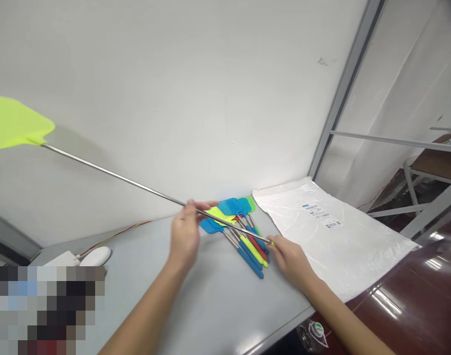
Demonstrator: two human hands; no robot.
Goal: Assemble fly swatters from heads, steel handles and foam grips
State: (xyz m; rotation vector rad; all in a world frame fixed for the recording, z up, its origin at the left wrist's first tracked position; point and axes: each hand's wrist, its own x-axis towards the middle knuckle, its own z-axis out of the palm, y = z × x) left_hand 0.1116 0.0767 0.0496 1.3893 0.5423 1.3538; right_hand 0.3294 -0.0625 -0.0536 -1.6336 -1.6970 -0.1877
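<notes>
A yellow-green fly swatter (116, 175) with a long, extended metal rod slants across the view, its paddle cut off by the left edge. Near the middle of the rod, my left hand (185, 231) pinches it. My right hand (290, 256) is wrapped round the handle end, hiding most of the grip. Below and behind the rod lies a pile of fly swatters (252, 249) with short rods, in blue, yellow and red, their paddles overlapping towards the wall. Neither hand touches the pile.
A large white plastic bag (321, 231) with a printed label covers the right of the grey table (210, 301). White wall panel (173, 98) stands behind. A white rounded object (95, 256) and a wire (118, 230) lie at left. A metal frame (432, 212) stands right.
</notes>
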